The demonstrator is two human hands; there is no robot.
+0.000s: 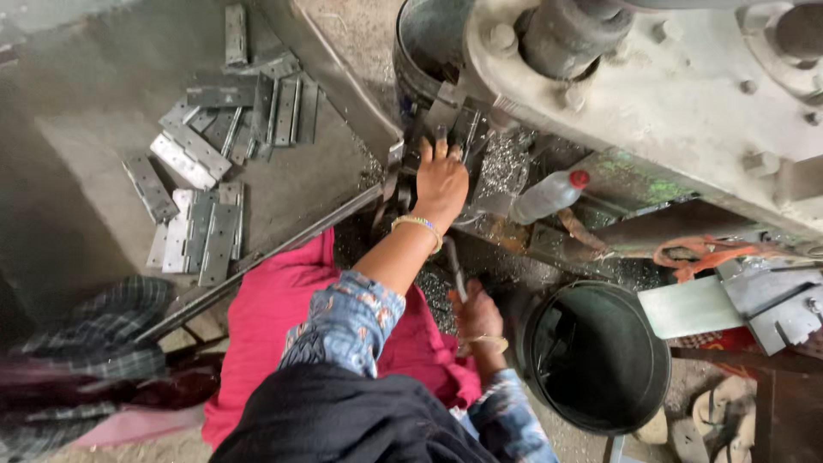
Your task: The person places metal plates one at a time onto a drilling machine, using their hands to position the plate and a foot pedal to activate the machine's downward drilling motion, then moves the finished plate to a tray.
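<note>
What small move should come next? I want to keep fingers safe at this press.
Probably draw the left hand back from the press before the right hand moves the lever it grips: the left fingers rest at the die area.

Grey concrete floor (77,154) carries a scattered heap of flat metal hinges (206,146).

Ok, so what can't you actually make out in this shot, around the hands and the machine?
- Head view: what the left hand presses at the machine; the hand covers it.
- Head view: how far the handle in the right hand runs; its lower end is hidden by the fist.
- Head view: what is in the black bucket; too dark inside.
- Head view: the machine's upper part; cut off by the top edge.
</note>
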